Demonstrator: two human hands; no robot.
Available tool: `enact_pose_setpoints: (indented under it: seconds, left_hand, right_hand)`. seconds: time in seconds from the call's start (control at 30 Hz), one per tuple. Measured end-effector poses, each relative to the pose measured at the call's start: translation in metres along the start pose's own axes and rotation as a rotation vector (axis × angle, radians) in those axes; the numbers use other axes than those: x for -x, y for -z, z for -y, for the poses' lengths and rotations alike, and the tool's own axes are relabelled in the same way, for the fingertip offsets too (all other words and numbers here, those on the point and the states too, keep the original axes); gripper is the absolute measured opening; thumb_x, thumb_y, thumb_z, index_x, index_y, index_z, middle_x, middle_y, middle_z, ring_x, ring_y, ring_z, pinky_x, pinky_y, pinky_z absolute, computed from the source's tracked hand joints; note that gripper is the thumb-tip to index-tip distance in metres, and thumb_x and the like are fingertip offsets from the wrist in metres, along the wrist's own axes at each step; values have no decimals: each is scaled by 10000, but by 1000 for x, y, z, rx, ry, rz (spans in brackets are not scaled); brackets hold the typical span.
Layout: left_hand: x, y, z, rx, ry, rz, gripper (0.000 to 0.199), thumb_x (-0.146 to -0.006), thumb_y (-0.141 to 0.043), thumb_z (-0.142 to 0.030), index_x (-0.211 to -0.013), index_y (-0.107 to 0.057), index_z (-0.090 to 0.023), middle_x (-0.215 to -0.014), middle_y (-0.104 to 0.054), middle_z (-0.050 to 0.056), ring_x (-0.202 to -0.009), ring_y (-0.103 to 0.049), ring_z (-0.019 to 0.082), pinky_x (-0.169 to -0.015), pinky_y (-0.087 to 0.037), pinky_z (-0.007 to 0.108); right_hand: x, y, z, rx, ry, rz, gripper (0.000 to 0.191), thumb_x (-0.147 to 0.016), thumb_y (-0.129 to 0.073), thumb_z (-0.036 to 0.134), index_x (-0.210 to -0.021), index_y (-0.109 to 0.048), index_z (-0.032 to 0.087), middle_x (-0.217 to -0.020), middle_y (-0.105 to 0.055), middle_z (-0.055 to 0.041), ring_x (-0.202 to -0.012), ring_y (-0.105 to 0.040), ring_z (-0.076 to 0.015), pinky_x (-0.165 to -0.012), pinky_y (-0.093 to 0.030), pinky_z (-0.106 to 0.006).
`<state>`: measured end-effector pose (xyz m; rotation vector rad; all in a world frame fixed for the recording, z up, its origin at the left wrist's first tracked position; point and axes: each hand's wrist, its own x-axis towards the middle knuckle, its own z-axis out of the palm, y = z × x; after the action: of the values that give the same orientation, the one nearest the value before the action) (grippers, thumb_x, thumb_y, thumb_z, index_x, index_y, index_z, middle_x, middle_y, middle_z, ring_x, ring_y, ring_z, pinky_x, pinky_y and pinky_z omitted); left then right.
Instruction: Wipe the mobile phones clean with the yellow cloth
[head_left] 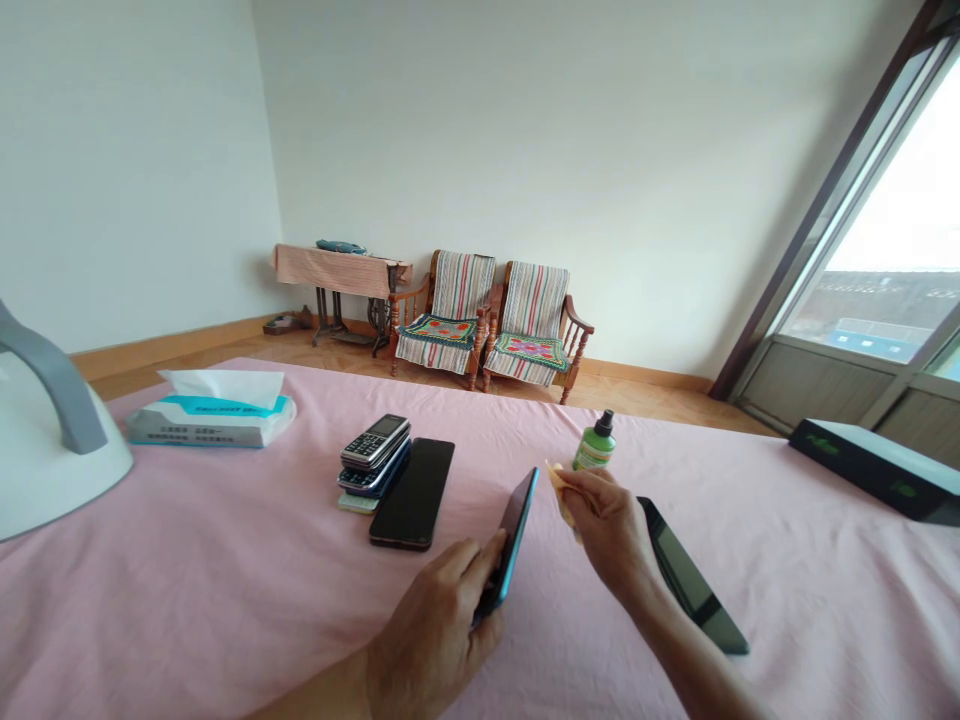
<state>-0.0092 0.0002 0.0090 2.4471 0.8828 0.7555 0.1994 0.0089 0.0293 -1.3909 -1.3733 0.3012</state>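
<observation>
My left hand [442, 630] grips a blue-edged phone [517, 535] near its lower end, tilted up on its side above the pink cloth. Just right of the phone, apart from it, my right hand [607, 525] pinches a small yellowish cloth [564, 500]. Behind that hand stands a green spray bottle [595, 442] with a black top. A dark tablet [697, 585] lies partly behind my right forearm. Left of the held phone, a large black phone [414, 495] lies flat, beside a stack of older keypad phones [375, 450].
The pink cloth [300, 580] covers the table. A tissue pack [214, 415] lies at the back left, near a white appliance [56, 440] with a grey handle. At the right edge is a black box [877, 470]. Two chairs [529, 330] stand beyond.
</observation>
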Motion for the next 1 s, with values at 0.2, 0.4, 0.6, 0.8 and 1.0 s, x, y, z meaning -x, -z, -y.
enact_pose_setpoints:
  seconds: [0.2, 0.4, 0.6, 0.8, 1.0]
  left_hand:
    - [3, -5, 3, -32, -10, 0, 696, -809, -484, -33, -1443, -285, -242, -1099, -568, 57, -1018, -559, 219, -949, -458, 335]
    - [1, -8, 5, -40, -17, 25, 704, -782, -483, -10, -1431, -316, -226, -1081, -570, 77, -1010, -561, 234, -942, -470, 351]
    - [1, -11, 7, 29, -23, -58, 675, -785, -435, 11, -1397, -353, -264, -1006, -584, 44, -930, -588, 208, -900, -497, 335]
    - [1, -9, 4, 26, -29, -62, 651, -780, -449, 8, -1372, -394, -258, -996, -584, 46, -916, -592, 209, -879, -504, 329]
    - [3, -12, 6, 37, -16, -90, 658, -769, -435, 24, -1359, -396, -265, -999, -587, 37, -928, -594, 205, -881, -503, 327]
  right_hand:
    - [-24, -7, -30, 55, 89, 48, 248, -812, -518, 201, -860, -758, 158, -761, -607, -52, -674, -575, -157, -583, -449, -255]
    - [-11, -21, -25, 56, 200, 101, 264, -873, -500, 220, -990, -735, 185, -791, -574, -50, -696, -556, -152, -600, -447, -250]
    - [28, -31, -4, 82, 349, 117, 339, -900, -432, 122, -1126, -668, 211, -902, -579, -81, -829, -580, -174, -718, -491, -278]
    - [7, -33, -12, 110, 324, 53, 294, -872, -478, 120, -1035, -708, 205, -847, -591, -55, -760, -585, -159, -668, -488, -246]
    - [18, -34, -7, 118, 350, 90, 345, -870, -445, 84, -1101, -674, 197, -879, -570, -70, -798, -579, -172, -700, -496, -267]
